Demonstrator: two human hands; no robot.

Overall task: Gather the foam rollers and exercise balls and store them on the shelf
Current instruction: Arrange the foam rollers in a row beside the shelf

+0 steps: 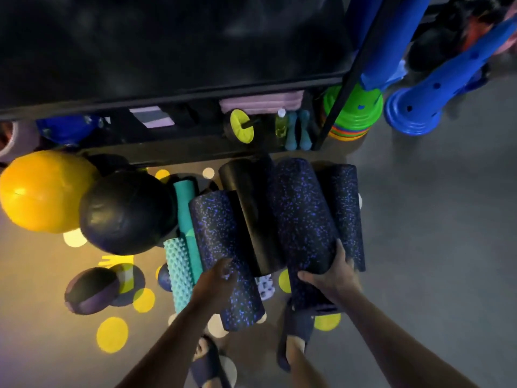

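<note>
Several foam rollers lie side by side on the floor before the black shelf (179, 93). My left hand (216, 281) rests on a speckled blue-black roller (221, 247). A plain black roller (249, 214) lies against it on the right. My right hand (333, 273) grips the near end of a thick speckled roller (300, 217); another speckled roller (345, 208) lies beyond it. Two teal rollers, one smooth (186, 211) and one knobbed (179, 273), lie to the left. A black ball (126, 212), a yellow ball (42, 191) and a purple-black ball (91, 291) sit further left.
The lower shelf holds a yellow-hubbed wheel (241, 126), a bottle (280, 123), teal dumbbells (298, 130) and purple blocks (261, 102). Stacked coloured cones (354, 113) and blue cones (419, 105) stand at the right. Yellow floor dots (112, 334) and my sandalled feet (293, 337) are below.
</note>
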